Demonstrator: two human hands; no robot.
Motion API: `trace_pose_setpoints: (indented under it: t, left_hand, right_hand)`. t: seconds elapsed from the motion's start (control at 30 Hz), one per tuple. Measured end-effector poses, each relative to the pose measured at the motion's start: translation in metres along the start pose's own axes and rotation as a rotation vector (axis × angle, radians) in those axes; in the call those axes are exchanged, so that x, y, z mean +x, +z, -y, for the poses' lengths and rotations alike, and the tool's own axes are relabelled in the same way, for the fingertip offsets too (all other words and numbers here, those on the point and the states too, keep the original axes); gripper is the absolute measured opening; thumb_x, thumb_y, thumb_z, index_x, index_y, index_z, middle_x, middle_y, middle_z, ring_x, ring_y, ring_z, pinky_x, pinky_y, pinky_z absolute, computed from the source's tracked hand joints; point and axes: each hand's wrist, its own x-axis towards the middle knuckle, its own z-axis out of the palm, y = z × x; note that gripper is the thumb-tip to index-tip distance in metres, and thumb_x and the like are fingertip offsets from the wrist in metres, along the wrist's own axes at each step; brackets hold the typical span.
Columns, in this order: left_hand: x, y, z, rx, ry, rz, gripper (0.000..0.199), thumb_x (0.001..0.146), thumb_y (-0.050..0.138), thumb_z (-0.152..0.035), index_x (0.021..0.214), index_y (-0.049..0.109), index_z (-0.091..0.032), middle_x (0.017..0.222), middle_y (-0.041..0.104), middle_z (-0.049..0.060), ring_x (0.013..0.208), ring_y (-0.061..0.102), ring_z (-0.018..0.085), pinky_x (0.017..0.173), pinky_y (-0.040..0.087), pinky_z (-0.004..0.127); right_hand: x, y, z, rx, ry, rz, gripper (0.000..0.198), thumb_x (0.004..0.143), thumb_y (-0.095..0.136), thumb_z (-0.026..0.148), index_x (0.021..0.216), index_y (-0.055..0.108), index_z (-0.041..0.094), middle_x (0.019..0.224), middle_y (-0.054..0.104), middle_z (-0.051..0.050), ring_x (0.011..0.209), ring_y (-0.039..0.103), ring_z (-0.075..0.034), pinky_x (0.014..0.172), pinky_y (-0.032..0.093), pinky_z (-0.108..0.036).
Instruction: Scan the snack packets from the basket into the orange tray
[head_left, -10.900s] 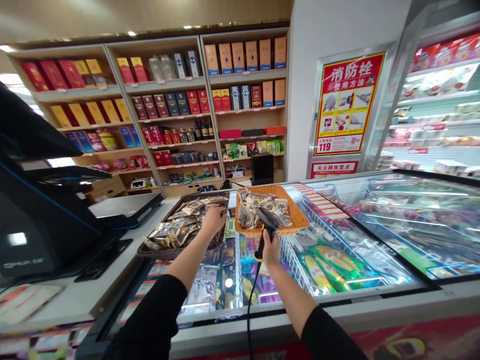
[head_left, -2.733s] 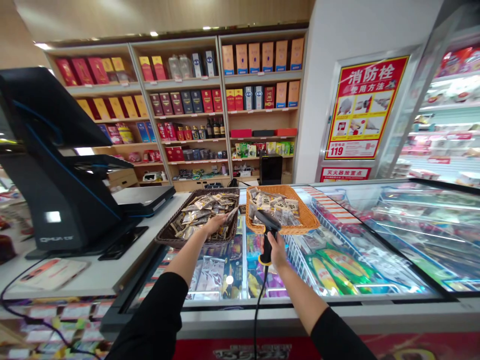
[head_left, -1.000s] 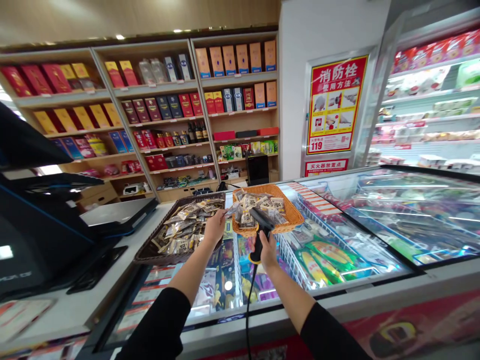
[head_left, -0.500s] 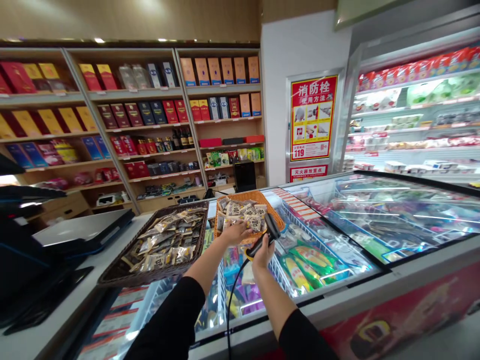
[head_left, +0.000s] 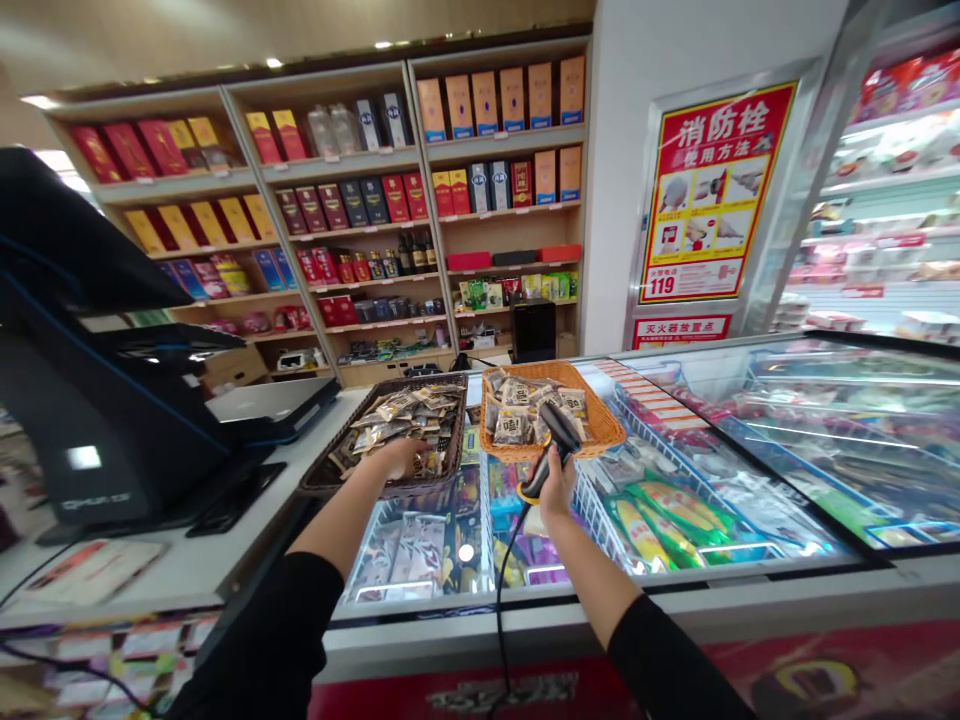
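Note:
In the head view, my right hand [head_left: 556,482] is wrapped round the handle of a black barcode scanner [head_left: 561,428], its head tilted up in front of an orange wicker basket [head_left: 600,430]. Small snack packets [head_left: 512,424] with dark lettering fill that basket. My left hand [head_left: 403,458] reaches into a dark brown wicker basket [head_left: 452,462] on the left, among its pile of similar packets [head_left: 397,408]. Its fingertips are blurred and partly hidden, so I cannot make out whether they grip anything. A black cable [head_left: 501,590] hangs from the scanner.
Both baskets rest on a glass-topped freezer [head_left: 780,400] holding bagged food. At left stand a black checkout machine [head_left: 112,380] and a flat scale [head_left: 274,400] on a white counter [head_left: 247,530]. Behind are shelves of boxes [head_left: 367,205] and a red-and-yellow sign [head_left: 712,195].
The view has swung left. My left hand has moved from the packets in the orange basket to those in the dark brown basket. My right hand still holds the barcode scanner by the orange basket.

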Motion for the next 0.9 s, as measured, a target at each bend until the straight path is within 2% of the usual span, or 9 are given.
trace_pose_setpoints:
  t: [0.07, 0.13, 0.27, 0.37, 0.43, 0.5, 0.67, 0.77, 0.9]
  left_hand:
    - [-0.003, 0.003, -0.002, 0.143, -0.024, 0.063, 0.029, 0.045, 0.072, -0.017, 0.073, 0.071, -0.025, 0.067, 0.069, 0.005, 0.068, 0.065, 0.024, 0.07, 0.049, 0.03]
    - [-0.001, 0.008, -0.012, 0.14, -0.043, -0.009, 0.042, 0.046, 0.072, -0.019, 0.087, 0.071, -0.024, 0.073, 0.07, 0.005, 0.075, 0.065, 0.024, 0.074, 0.049, 0.029]
    - [0.011, 0.019, -0.041, -0.349, -0.219, -0.187, 0.044, 0.065, 0.058, -0.03, 0.107, 0.063, -0.017, 0.091, 0.07, 0.008, 0.084, 0.066, 0.024, 0.075, 0.052, 0.034]
    - [0.017, 0.03, -0.058, -0.747, -0.277, -0.067, 0.041, 0.079, 0.039, -0.034, 0.108, 0.059, -0.012, 0.1, 0.069, 0.014, 0.089, 0.067, 0.026, 0.074, 0.054, 0.042]
    - [0.016, 0.039, -0.062, -0.979, -0.296, 0.021, 0.04, 0.083, 0.036, -0.036, 0.106, 0.057, -0.011, 0.104, 0.067, 0.016, 0.095, 0.066, 0.028, 0.077, 0.054, 0.046]
    - [0.014, 0.047, -0.063, -1.106, -0.315, 0.027, 0.038, 0.086, 0.036, -0.039, 0.106, 0.056, -0.013, 0.108, 0.066, 0.016, 0.1, 0.064, 0.027, 0.08, 0.054, 0.047]
    - [0.011, 0.056, -0.059, -1.112, -0.273, -0.055, 0.031, 0.09, 0.044, -0.039, 0.112, 0.053, -0.019, 0.115, 0.064, 0.011, 0.102, 0.064, 0.024, 0.084, 0.054, 0.046]
    - [0.01, 0.057, -0.057, -1.037, -0.232, -0.048, 0.028, 0.082, 0.058, -0.033, 0.106, 0.056, -0.018, 0.108, 0.066, 0.009, 0.096, 0.065, 0.022, 0.081, 0.055, 0.04]
    - [0.01, 0.061, -0.054, -0.927, -0.175, -0.037, 0.03, 0.076, 0.065, -0.034, 0.1, 0.057, -0.018, 0.101, 0.067, 0.007, 0.094, 0.065, 0.02, 0.08, 0.055, 0.033]
  right_hand:
    - [0.0, -0.002, 0.001, -0.018, -0.013, 0.008, 0.036, 0.08, 0.053, 0.058, 0.078, 0.038, 0.025, 0.051, 0.048, 0.009, 0.035, 0.044, -0.011, 0.037, 0.036, -0.025]
    - [0.001, -0.003, 0.001, -0.02, -0.018, -0.01, 0.037, 0.08, 0.053, 0.058, 0.078, 0.039, 0.024, 0.05, 0.048, 0.009, 0.035, 0.044, -0.011, 0.036, 0.036, -0.025]
    - [0.001, -0.004, -0.001, -0.025, -0.009, -0.006, 0.035, 0.079, 0.056, 0.055, 0.079, 0.041, 0.024, 0.051, 0.049, 0.008, 0.034, 0.044, -0.011, 0.036, 0.037, -0.025]
    - [-0.002, -0.004, -0.002, -0.107, -0.047, 0.091, 0.033, 0.081, 0.056, 0.053, 0.078, 0.043, 0.023, 0.051, 0.051, 0.007, 0.036, 0.046, -0.011, 0.038, 0.038, -0.025]
    - [-0.004, -0.006, -0.002, -0.18, -0.085, 0.17, 0.032, 0.082, 0.056, 0.053, 0.077, 0.045, 0.022, 0.052, 0.053, 0.006, 0.038, 0.047, -0.012, 0.04, 0.04, -0.026]
    - [-0.006, -0.007, -0.003, -0.224, -0.112, 0.235, 0.031, 0.084, 0.054, 0.051, 0.077, 0.047, 0.022, 0.053, 0.053, 0.005, 0.039, 0.048, -0.012, 0.041, 0.041, -0.026]
    - [-0.012, -0.005, -0.002, -0.286, -0.123, 0.421, 0.028, 0.087, 0.051, 0.048, 0.078, 0.049, 0.021, 0.05, 0.052, 0.005, 0.037, 0.046, -0.011, 0.039, 0.037, -0.024]
    - [-0.019, -0.002, 0.002, -0.358, -0.089, 0.566, 0.026, 0.086, 0.053, 0.044, 0.076, 0.051, 0.02, 0.048, 0.051, 0.005, 0.036, 0.046, -0.01, 0.04, 0.035, -0.023]
    - [-0.024, 0.001, 0.005, -0.409, -0.037, 0.607, 0.021, 0.085, 0.057, 0.04, 0.076, 0.053, 0.02, 0.048, 0.052, 0.006, 0.035, 0.045, -0.011, 0.04, 0.036, -0.023]
